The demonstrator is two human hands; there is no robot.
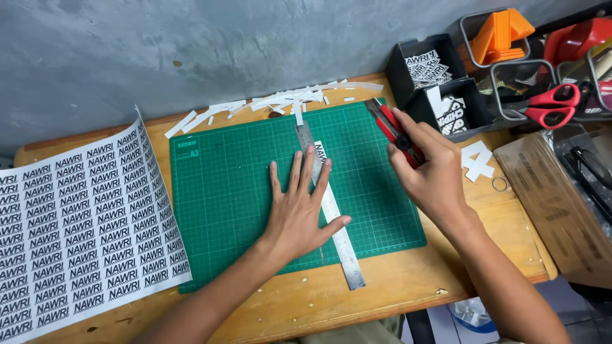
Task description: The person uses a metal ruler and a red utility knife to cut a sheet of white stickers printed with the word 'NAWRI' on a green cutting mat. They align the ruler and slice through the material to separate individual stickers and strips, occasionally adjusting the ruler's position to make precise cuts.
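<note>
My left hand lies flat, fingers spread, on a steel ruler that runs diagonally across a green cutting mat. A small white printed sticker strip lies beside the ruler, just past my fingertips. My right hand grips a red and black utility knife, held above the mat to the right of the ruler, its tip pointing to the far left.
A large printed sticker sheet lies at the left. White paper offcuts litter the mat's far edge. Black bins with cut stickers, red scissors, orange items in a mesh holder and a brown board stand at the right.
</note>
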